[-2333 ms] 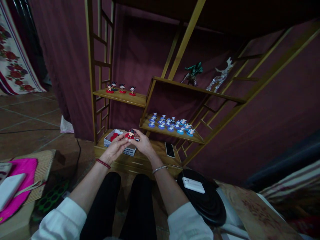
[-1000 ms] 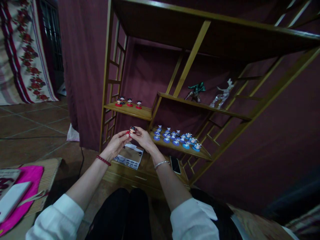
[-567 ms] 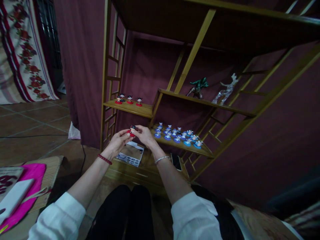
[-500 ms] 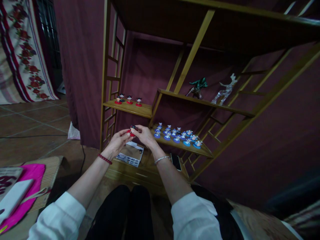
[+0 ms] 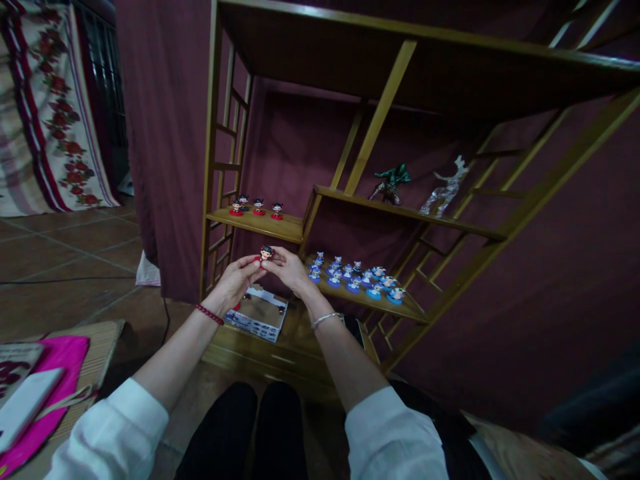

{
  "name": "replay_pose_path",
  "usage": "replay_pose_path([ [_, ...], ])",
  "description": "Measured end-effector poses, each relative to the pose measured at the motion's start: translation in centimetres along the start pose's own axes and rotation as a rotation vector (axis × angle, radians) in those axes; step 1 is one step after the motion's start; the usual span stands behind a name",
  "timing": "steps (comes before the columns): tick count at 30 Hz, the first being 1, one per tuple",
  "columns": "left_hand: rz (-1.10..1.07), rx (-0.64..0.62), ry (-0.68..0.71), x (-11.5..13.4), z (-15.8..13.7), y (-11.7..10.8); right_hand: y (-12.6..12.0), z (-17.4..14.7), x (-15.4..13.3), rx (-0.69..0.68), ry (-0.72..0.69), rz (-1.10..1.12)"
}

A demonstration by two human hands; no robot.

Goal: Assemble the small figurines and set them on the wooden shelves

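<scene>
Between my two hands I hold a small black-haired figurine [image 5: 267, 253] with a red base, upright in front of the shelf unit. My left hand [image 5: 239, 277] is closed on its left side, thumb and fingers pinching near the base. From the other side my right hand [image 5: 289, 270] pinches it too. Several similar red-based figurines [image 5: 258, 206] stand beyond my hands on the upper left shelf [image 5: 280, 228]. Under my hands is an open cardboard box [image 5: 260, 320] with small dark-topped pieces inside.
Several blue and purple-based figurines [image 5: 354, 283] crowd the lower right shelf [image 5: 407, 307]. Above them stand a green-and-dark statuette [image 5: 393, 183] and a clear deer figure [image 5: 447, 187]. A phone [image 5: 354, 329] lies beside my right forearm. Pink cloth [image 5: 70, 360] covers part of a mat at left.
The figurine in my hands has turned, so its front shows more plainly. My view has shifted slightly, and more of the box's inside shows. Both hands keep their hold.
</scene>
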State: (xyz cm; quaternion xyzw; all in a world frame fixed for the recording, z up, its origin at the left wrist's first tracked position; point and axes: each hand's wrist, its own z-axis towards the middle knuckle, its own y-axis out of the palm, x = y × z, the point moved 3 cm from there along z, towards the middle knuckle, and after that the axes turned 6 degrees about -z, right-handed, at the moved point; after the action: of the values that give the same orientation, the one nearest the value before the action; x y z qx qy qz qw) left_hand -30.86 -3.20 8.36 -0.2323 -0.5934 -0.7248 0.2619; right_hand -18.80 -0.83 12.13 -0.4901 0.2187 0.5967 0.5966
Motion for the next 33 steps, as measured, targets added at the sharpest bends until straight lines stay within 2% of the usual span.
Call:
replay_pose_path([
  [14,0.038,-0.045,0.055,1.9,2.0,1.2,-0.3,2.3,-1.1,-0.016,-0.086,0.052],
  [19,0.149,-0.035,0.127,2.9,2.6,1.6,-0.6,3.7,-1.7,0.019,-0.094,0.033],
  [26,0.376,0.016,0.326,4.1,4.2,1.8,-1.1,6.1,-2.3,0.046,-0.061,-0.016],
  [33,0.757,0.017,0.592,4.7,6.8,0.8,-1.7,8.7,-2.0,0.095,-0.049,-0.077],
])
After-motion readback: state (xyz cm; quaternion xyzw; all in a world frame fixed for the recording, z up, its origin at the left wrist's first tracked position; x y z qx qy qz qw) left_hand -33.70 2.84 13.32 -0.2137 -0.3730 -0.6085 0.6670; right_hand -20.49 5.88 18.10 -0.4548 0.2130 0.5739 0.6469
